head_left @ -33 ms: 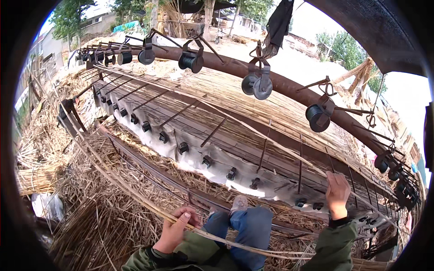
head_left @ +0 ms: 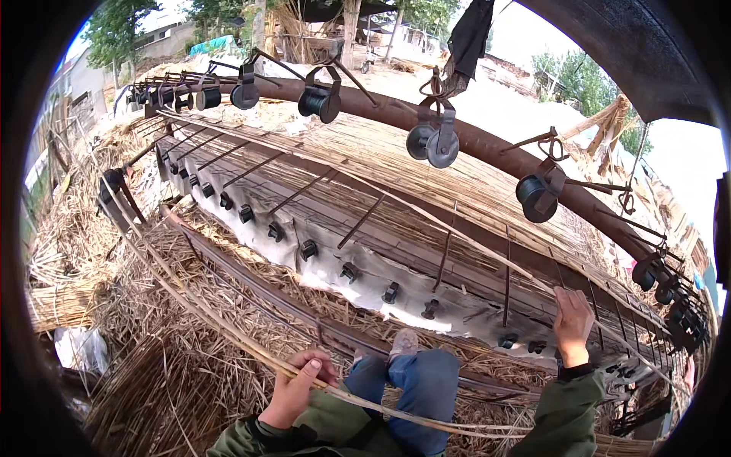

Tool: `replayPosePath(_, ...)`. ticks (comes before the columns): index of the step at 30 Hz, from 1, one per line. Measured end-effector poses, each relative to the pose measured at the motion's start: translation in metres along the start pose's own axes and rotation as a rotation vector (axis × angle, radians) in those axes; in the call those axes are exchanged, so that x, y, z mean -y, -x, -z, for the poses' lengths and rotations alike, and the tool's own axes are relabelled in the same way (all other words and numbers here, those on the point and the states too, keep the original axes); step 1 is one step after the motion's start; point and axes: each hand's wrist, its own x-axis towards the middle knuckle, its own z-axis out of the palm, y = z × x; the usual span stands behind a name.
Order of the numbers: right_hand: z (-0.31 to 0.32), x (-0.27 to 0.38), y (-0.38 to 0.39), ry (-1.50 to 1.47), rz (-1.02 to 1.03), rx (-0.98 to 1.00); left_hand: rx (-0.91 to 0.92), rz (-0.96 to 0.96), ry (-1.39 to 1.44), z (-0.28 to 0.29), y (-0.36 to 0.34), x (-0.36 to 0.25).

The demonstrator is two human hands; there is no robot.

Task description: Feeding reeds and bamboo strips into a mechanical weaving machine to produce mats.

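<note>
Low in front of me, my left hand (head_left: 299, 387) is closed around a few long, thin reed stalks (head_left: 228, 329). They run up to the far left and pass across my lap to the right. Over at the right side, my right hand (head_left: 573, 326) has its fingers closed on one long pale reed (head_left: 464, 238). That reed lies lengthwise along the weaving frame, crossing the row of thin metal rods (head_left: 360, 222). My fingers hide the part of the reed in their grip.
A curved-looking rusty pipe (head_left: 487, 142) spans the frame, hung with wire spools (head_left: 319, 101). Below the rods, black clips (head_left: 308, 249) line a pale cloth strip (head_left: 365, 293). A woven reed mat (head_left: 426, 164) stretches beyond. Loose straw (head_left: 129, 335) covers the ground around a lower metal rail (head_left: 259, 286).
My right hand has shifted very slightly, still on the reed. My left hand stays in place with its stalks.
</note>
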Motion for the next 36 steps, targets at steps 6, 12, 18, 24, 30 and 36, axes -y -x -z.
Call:
replayPosePath(6,-0.011,-0.044,0.017,0.047,0.004,-0.042,-0.043,-0.019,-0.038,0.011,-0.009,0.018)
replayPosePath(12,-0.040,-0.111,0.006,0.055,-0.194,0.004,0.046,0.050,-0.162,-0.022,-0.032,0.017)
replayPosePath(18,-0.045,-0.112,0.015,-0.055,-0.339,-0.301,0.030,-0.025,-0.307,-0.051,-0.018,0.003)
replayPosePath(24,-0.014,0.025,0.087,-0.250,-0.162,-0.335,0.010,-0.055,-0.316,-0.068,-0.008,0.010)
replayPosePath(30,-0.009,0.186,0.158,-0.944,-0.088,0.353,-0.053,-0.029,-0.418,-0.074,0.017,-0.012)
replayPosePath(36,-0.010,0.203,0.173,-0.938,-0.173,0.265,-0.021,-0.077,-0.424,-0.072,0.044,-0.026)
